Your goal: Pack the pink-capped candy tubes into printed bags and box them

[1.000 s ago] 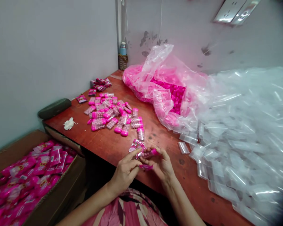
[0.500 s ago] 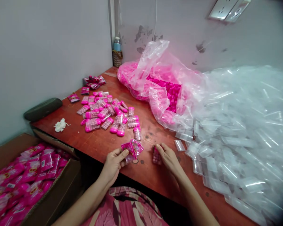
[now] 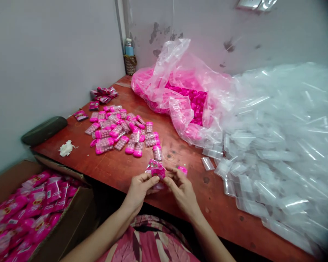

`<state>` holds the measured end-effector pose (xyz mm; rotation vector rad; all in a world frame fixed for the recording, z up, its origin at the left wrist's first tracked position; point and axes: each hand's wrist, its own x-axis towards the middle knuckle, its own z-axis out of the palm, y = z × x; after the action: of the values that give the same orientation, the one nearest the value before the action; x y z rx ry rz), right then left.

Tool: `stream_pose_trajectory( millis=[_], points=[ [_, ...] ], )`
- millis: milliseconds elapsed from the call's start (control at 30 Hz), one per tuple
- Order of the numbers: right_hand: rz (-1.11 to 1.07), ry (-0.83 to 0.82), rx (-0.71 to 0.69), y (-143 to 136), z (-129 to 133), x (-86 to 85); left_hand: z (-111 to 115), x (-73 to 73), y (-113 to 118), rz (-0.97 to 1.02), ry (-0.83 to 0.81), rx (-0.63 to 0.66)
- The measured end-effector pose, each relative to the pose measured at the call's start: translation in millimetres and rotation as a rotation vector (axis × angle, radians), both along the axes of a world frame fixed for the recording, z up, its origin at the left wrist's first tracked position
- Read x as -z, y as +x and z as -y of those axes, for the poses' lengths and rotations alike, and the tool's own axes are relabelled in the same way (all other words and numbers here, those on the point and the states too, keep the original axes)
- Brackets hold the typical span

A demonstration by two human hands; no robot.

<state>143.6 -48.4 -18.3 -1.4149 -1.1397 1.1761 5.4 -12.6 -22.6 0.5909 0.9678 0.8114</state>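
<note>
My left hand [image 3: 142, 189] pinches a printed pink sachet [image 3: 155, 168] with clear plastic at its lower edge, just above the table's front edge. The thumb and fingers of my right hand [image 3: 180, 187] are closed on the sachet's right side. Beyond the right fingers shows the pink end of a small bottle [image 3: 182, 169]; its rest is hidden, and I cannot tell whether the hand holds it. Several clear bottles of pink beads with pink caps [image 3: 116, 129] lie loosely heaped farther back; one bottle [image 3: 157, 153] lies right behind the sachet.
A clear bag of pink pieces [image 3: 180, 91] stands at the back. Clear plastic sleeves [image 3: 273, 156] pile up on the right. An open carton [image 3: 68, 222] of pink packets is at lower left. A dark case [image 3: 43, 130], crumpled tissue [image 3: 67, 148] and folded packets [image 3: 104, 95] lie leftward.
My right hand has moved left from beside the small bottle to the sachet and now grips its edge. The sachets in my left hand have turned. The camera view has shifted slightly.
</note>
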Motion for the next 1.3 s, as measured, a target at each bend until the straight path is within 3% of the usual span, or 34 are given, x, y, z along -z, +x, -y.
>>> stream_pose_trajectory(
  millis=[100,267,400,633,767,900,967,1133,1300],
  points=[
    [0.272,0.000,0.060,7,17,8.7,-1,2.9,-9,0.028,-0.084,-0.056],
    [0.871,-0.106,0.308,44,25,10.5,-6,7.3,-9,0.144,-0.170,-0.139],
    [1.127,-0.278,0.236,47,13,4.6,-9,9.5,0,0.241,-0.191,-0.184],
    [1.297,-0.336,0.084,35,0,5.4,-13,10.8,5,0.312,-0.248,-0.264],
    [1.089,-0.260,0.108,44,3,7.2,-15,5.5,11,0.373,-0.335,-0.356],
    [0.291,-0.139,0.027,27,14,3.8,-18,0.3,16,0.452,-0.381,-0.416],
    [0.001,-0.129,-0.015,10,20,1.3,-18,-0.5,16,0.475,-0.378,-0.431],
    [-0.113,-0.133,0.035,-22,22,1.1,-17,-2.1,17,0.493,-0.355,-0.382],
    [-0.189,-0.157,0.043,-27,17,5.7,-13,-5.5,18,0.473,-0.288,-0.353]
  ],
)
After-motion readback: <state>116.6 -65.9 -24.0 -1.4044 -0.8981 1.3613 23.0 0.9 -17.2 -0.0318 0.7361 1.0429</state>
